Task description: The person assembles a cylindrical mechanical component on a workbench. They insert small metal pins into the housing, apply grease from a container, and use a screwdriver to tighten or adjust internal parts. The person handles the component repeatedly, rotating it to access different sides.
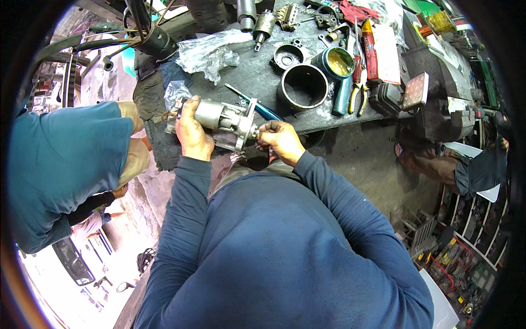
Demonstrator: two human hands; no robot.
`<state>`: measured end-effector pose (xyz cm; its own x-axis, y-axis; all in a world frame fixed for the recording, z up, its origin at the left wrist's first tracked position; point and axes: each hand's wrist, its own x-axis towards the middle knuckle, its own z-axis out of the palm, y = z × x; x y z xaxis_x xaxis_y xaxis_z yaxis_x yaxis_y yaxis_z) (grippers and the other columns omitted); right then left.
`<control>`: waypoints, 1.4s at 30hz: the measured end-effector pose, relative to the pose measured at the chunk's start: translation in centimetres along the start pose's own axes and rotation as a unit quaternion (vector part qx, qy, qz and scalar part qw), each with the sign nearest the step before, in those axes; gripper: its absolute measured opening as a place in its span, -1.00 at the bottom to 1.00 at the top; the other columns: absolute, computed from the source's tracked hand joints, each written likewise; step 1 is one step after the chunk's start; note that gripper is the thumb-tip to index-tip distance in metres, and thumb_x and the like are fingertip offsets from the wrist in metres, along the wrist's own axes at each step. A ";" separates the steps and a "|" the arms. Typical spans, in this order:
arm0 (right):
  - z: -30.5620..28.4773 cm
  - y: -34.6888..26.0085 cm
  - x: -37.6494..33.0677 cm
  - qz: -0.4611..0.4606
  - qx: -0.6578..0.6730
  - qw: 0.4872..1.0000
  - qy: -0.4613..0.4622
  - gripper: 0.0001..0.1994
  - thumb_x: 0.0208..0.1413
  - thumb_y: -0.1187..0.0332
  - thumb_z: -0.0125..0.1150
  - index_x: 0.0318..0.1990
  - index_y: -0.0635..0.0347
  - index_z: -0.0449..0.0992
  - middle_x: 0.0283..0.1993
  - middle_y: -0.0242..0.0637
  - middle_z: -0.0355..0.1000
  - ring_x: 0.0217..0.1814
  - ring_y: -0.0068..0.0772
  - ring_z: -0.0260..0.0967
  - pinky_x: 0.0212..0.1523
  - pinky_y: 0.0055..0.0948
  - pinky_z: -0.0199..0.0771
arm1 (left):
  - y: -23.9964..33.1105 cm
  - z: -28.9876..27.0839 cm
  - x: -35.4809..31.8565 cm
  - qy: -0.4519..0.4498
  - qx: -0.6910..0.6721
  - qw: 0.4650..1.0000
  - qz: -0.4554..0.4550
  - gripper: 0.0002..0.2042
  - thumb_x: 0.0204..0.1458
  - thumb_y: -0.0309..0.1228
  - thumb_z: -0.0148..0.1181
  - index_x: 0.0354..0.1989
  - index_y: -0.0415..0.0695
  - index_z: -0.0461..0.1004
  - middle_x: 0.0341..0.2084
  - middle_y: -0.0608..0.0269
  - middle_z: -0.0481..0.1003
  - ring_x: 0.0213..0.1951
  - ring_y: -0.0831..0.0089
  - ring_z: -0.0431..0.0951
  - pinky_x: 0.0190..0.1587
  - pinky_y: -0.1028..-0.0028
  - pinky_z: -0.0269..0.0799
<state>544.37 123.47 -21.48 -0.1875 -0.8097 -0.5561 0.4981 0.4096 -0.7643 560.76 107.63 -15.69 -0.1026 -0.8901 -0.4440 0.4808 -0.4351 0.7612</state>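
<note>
My left hand (193, 134) is wrapped round a silvery metal starter motor assembly (211, 114), held level over the bench's near edge. It has a smooth cylinder at the left and an open cast housing with a flange at the right. At the flange end, my right hand (282, 141) is closed, its fingers pinched against the tip of the assembly. Whatever sits between those fingertips is hidden. Just behind the housing lies a screwdriver (266, 111) with a blue handle. To the right of it stands a thick hollow steel cylinder (286, 97).
On the dark bench (255, 71) are an open tin of yellowish grease (341, 63), pliers (359, 96), an armature (264, 26) and clear plastic bags (211, 55). A bench vise (438, 82) is at the right. A person in a teal shirt (71, 148) stands close at my left.
</note>
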 end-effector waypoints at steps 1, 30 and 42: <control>0.1 0.2 0.1 -0.017 -0.017 1.000 0.003 -0.82 0.05 0.55 0.29 -0.17 0.40 0.54 -0.31 -0.26 0.55 -0.34 -0.48 0.51 -0.26 -0.49 0.56 | 0.0 -0.1 0.1 0.002 0.001 1.000 -0.003 -0.84 0.07 -0.37 0.33 -0.23 -0.15 0.57 -0.36 0.22 0.59 -0.29 0.35 0.61 -0.13 0.34 0.52; -5.7 -11.8 -8.9 -0.186 -0.188 0.962 0.073 -0.86 0.11 0.47 0.32 -0.21 0.30 0.55 -0.35 -0.37 0.50 -0.30 -0.57 0.43 -0.24 -0.48 0.51 | -0.1 -0.2 -0.1 -0.017 0.011 1.000 0.000 -0.78 0.10 -0.32 0.28 -0.13 -0.13 0.56 -0.27 0.20 0.62 -0.24 0.31 0.64 -0.07 0.32 0.54; -21.5 -22.7 7.4 -0.167 -0.688 0.588 0.391 -0.74 0.13 0.34 0.14 -0.14 0.30 0.62 -0.13 0.08 0.61 -0.05 0.11 0.60 0.01 -0.05 0.57 | 0.3 -0.2 0.4 -0.028 0.028 0.999 0.001 -0.78 0.12 -0.27 0.27 -0.14 -0.09 0.51 -0.29 0.27 0.58 -0.24 0.34 0.61 -0.06 0.32 0.52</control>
<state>513.46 117.19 -15.25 -0.6806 -0.7209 0.1307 -0.7326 0.6710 -0.1143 561.03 107.17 -15.72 -0.1501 -0.8966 -0.4166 0.4313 -0.4385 0.7885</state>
